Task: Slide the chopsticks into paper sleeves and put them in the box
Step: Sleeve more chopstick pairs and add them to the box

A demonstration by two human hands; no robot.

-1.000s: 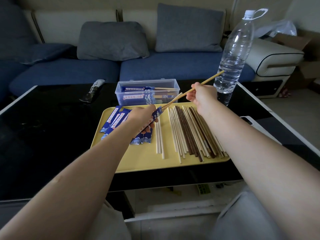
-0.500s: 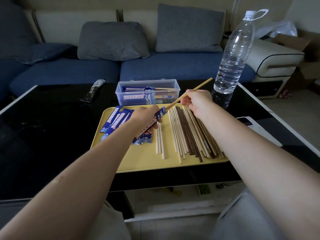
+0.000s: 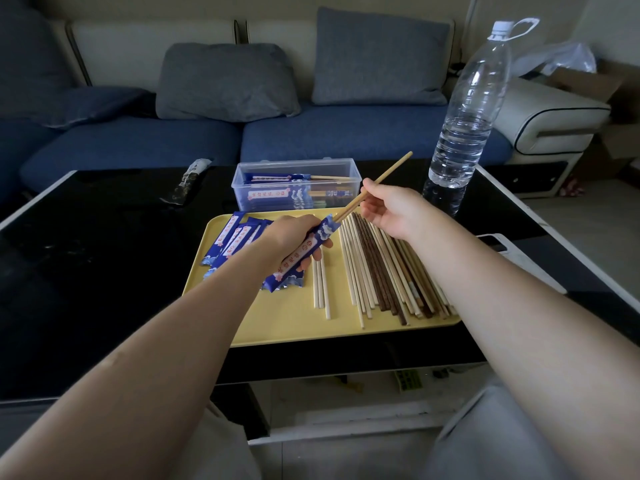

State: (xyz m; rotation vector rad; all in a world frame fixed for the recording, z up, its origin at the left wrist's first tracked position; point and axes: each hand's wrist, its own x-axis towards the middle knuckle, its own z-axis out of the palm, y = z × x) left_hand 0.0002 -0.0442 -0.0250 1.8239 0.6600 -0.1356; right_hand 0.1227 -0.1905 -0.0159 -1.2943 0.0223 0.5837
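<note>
- The left hand (image 3: 294, 237) grips a blue paper sleeve (image 3: 302, 252) above the yellow tray (image 3: 277, 323), fingers curled round its middle, the sleeve slanting up and away from the person with its mouth toward the right hand.
- The right hand (image 3: 389, 211) pinches a pair of light chopsticks (image 3: 374, 187) between thumb and fingertips, the other fingers loosely curled; the tips of the pair sit in the sleeve's mouth while the far ends point up and away over the tray's far edge.
- Most of the pair's length is outside the sleeve.
- Loose chopsticks (image 3: 384, 271), light and dark wood mixed, lie in a spread across the right part of the tray, under the right wrist; a few pale ones lie apart nearer the tray's middle.
- Spare sleeves (image 3: 230, 239) lie fanned on the left part of the tray, partly hidden by the left forearm.
- A clear plastic box (image 3: 294, 185) stands just beyond the tray's far edge, its lid off, with sleeved chopsticks lying inside.
- A water bottle (image 3: 467, 116) stands upright beyond the tray's far right corner, on the black table (image 3: 86, 271).
- A dark wrapped item (image 3: 188, 181) lies on the table beyond the tray's far left corner; what it is cannot be told.
</note>
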